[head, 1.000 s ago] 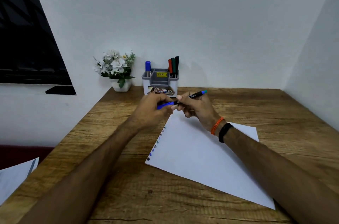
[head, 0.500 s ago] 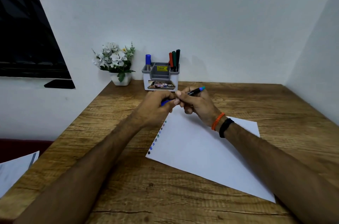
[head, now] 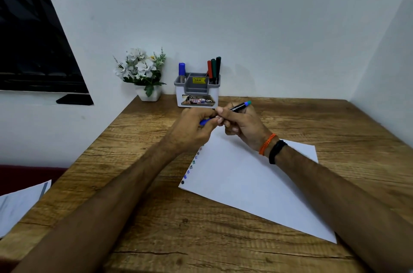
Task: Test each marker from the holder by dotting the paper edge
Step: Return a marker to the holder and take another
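1. Noted a loose sheet [head: 20, 201] at the far left edge of the table [head: 156, 228]: thin, flat, pale against rough brown wood grain.
2. Saw a small white pot of flowers [head: 148, 94] against the wall, matte, with soft petals.
3. Found the holder [head: 196, 94] just right of it: boxy grey-and-white plastic, compartmented. Held one blue-capped marker [head: 182, 69] in its left slot and three slim markers [head: 213, 68], red, green and dark, in its right slot.
4. Counted a row of small coloured dots [head: 192, 166] down the left edge of the paper [head: 245, 183], so judged several tests already done.
5. Gripped a blue cap end [head: 204, 121] in the left hand [head: 192, 129], fingers curled round it. Showed less blue than a second before, with the two hands now touching above the paper's far corner.
6. Judged from that closing-up a cap being pressed home rather than pulled off, though could not tell for certain; no tip in view.
7. Pinched the marker [head: 240, 106] in the right hand [head: 241, 127], fingers curled round the smooth black barrel, teal tail end tilted up and right.
8. Wore an orange thread band [head: 267, 144] and a black band [head: 277, 151] on that wrist.
9. Left the paper smooth, white and unmarked to the right.
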Demonstrator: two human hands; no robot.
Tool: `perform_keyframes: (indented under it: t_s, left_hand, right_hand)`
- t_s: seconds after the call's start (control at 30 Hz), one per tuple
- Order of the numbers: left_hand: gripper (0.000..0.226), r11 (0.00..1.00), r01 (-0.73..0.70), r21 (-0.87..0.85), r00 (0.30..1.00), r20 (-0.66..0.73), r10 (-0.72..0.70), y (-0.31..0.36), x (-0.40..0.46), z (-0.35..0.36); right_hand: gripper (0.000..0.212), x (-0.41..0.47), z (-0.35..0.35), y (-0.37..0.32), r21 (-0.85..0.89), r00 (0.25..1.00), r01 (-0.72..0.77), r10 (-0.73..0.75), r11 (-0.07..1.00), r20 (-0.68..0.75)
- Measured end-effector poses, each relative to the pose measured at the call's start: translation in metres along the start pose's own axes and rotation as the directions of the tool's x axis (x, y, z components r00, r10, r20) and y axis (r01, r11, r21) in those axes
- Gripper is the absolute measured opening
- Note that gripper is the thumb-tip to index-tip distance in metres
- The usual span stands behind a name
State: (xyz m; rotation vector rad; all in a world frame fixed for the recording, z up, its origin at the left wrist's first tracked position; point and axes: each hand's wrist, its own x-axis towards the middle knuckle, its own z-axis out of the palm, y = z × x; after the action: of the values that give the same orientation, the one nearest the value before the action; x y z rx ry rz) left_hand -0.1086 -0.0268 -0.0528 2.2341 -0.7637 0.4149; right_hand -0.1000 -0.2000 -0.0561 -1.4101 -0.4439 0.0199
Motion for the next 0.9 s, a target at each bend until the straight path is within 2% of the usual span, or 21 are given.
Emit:
perform_keyframes:
  t_s: [0.2, 0.3, 0.43, 0.53, 0.6, 0.73, 0.9]
  left_hand:
    - [0.021, 0.996, 0.070, -0.057, 0.997, -0.015, -0.071, 0.000, -0.003, -0.002]
    - [0.031, 0.983, 0.175, -0.063, 0.984, 0.050, -0.172, -0.003, -0.004, -0.007]
    - [0.034, 0.958, 0.283, 0.041, 0.953, 0.099, -0.285, -0.018, -0.002, -0.017]
    - [0.032, 0.936, 0.342, 0.084, 0.933, 0.087, -0.348, -0.026, -0.001, -0.019]
    - [0.035, 0.922, 0.365, 0.127, 0.920, 0.104, -0.379, -0.028, -0.001, -0.018]
    - [0.034, 0.905, 0.370, 0.211, 0.907, 0.129, -0.401, -0.033, -0.001, -0.014]
    - [0.041, 0.898, 0.354, 0.262, 0.912, 0.116, -0.393, -0.032, -0.002, -0.012]
  right_hand:
    - [0.022, 0.000, 0.000, 0.001, 0.049, 1.000, -0.006, 0.008, 0.999, -0.030]
    - [0.010, 0.002, -0.001, 0.003, 0.055, 0.997, -0.021, 0.025, 0.998, -0.075]
    - [0.032, 0.000, -0.007, 0.003, 0.043, 0.996, -0.080, 0.081, 0.996, -0.040]
    - [0.037, -0.003, -0.009, 0.006, 0.036, 0.994, -0.109, 0.108, 0.993, 0.028]
    - [0.029, -0.003, -0.007, 0.008, -0.009, 0.993, -0.114, 0.114, 0.993, 0.032]
    - [0.011, -0.002, -0.002, 0.006, -0.230, 0.996, -0.088, 0.088, 0.969, -0.010]
    - [0.017, 0.003, 0.002, 0.002, -0.296, 0.981, -0.148, 0.179, 0.944, 0.081]
